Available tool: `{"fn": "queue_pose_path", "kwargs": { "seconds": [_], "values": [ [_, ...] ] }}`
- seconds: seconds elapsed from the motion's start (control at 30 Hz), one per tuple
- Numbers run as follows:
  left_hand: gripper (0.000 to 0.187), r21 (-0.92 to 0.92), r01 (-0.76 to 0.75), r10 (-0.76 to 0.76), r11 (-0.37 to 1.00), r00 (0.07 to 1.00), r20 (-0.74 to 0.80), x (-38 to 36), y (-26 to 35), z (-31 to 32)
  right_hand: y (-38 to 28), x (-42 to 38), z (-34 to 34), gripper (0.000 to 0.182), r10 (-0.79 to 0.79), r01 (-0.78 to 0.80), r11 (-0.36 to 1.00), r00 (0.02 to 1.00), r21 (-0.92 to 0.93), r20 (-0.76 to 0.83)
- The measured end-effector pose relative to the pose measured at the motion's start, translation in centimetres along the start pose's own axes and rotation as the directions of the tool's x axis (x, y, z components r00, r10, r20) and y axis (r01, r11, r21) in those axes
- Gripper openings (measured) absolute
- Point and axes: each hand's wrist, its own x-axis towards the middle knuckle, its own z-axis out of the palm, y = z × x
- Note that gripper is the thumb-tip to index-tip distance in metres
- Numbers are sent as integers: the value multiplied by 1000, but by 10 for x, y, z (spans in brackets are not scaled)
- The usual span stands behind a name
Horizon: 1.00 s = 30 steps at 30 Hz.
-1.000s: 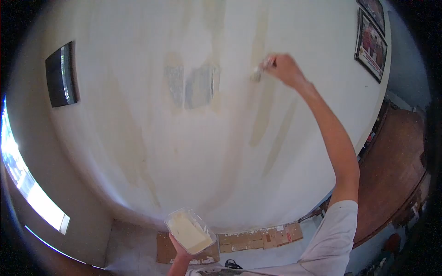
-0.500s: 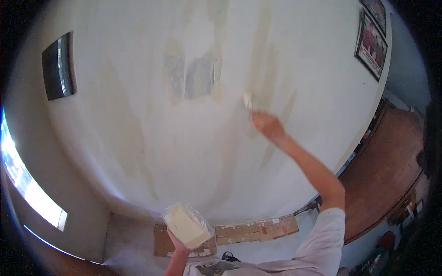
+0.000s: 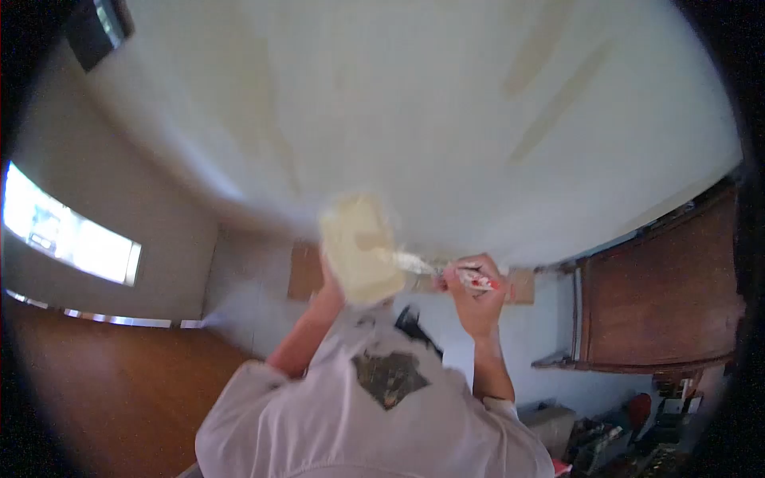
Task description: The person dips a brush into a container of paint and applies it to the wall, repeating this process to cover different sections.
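Note:
My left hand (image 3: 329, 285) holds a clear plastic tub (image 3: 339, 275) of cream-coloured paint from its left side and below, most of its fingers hidden by the tub. In my right hand (image 3: 476, 296) is a paintbrush (image 3: 414, 265), gripped by its paint-smeared handle with red marks. The bristle end points left and overlaps the right edge of the tub, at the paint. Ahead rises the wall (image 3: 398, 119), pale with darker beige streaks. Motion blurs the tub and the brush tip somewhat.
Flattened cardboard (image 3: 303, 275) lies on the floor along the foot of the wall. To the right stands brown wooden furniture (image 3: 661, 279). A bright window (image 3: 72, 231) is at the left, and a dark panel (image 3: 96, 36) hangs on the wall at upper left. Assorted items (image 3: 606, 438) sit at lower right.
My right hand has come down from the wall with the brush and is now at the tub. The view has tilted downward, and the tub appears higher in it.

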Motion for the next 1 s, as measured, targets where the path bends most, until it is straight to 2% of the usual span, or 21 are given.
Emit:
{"fn": "queue_pose_path", "kwargs": {
  "seconds": [0.03, 0.07, 0.17, 0.27, 0.3, 0.4, 0.5, 0.6, 0.7, 0.8, 0.9, 1.0],
  "values": [
    [62, -61, 60, -64, 996, 996, -65, 3, -8, -12, 7, -10, 2, 12, 1, 0, 999, 1000, -50, 26],
    [64, -95, 85, -91, 992, 994, -67, 5, -13, -13, 14, -18, 1, 13, -5, 7, 992, 1000, -127, 16],
    [68, -108, 157, -162, 982, 986, -32, -12, -17, 10, 14, -29, -8, 10, 11, 10, 985, 993, -174, 118],
    [73, -94, 183, -185, 979, 983, -19, -22, -18, 25, 25, -30, -8, 10, 65, -30, 969, 989, -245, 136],
    [74, -99, 180, -184, 979, 982, -33, -25, -1, 21, 23, -28, 19, 10, 83, -40, 962, 985, -269, 150],
    [82, -91, 213, -223, 973, 966, -132, -25, 3, 34, 29, -21, 22, 9, 105, -27, 957, 961, -290, 256],
    [78, 65, 117, -111, 991, 989, -95, -24, 6, 57, 37, -18, 25, 12, 199, -189, 979, 966, -73, 168],
    [76, -149, 169, -186, 974, 976, -112, -18, -3, 71, 44, -6, 9, 15, 333, -339, 912, 941, 229, 68],
    [76, -81, 135, -145, 987, 981, -132, -17, 1, 81, 46, 4, 7, 20, 426, -401, 850, 905, 343, 3],
    [71, -94, 156, -175, 983, 956, -236, -12, -12, 85, 57, 9, -7, 19, 493, -402, 761, 868, 509, -52],
    [64, -68, 47, -62, 997, 970, -236, -4, -48, 61, 75, 6, -25, 13, 686, -374, 600, 695, 707, -214],
    [58, 146, -46, 82, 988, 965, -250, -8, -49, 65, 78, 0, -36, 12, 725, -468, 516, 685, 717, -75]
  ]
}}
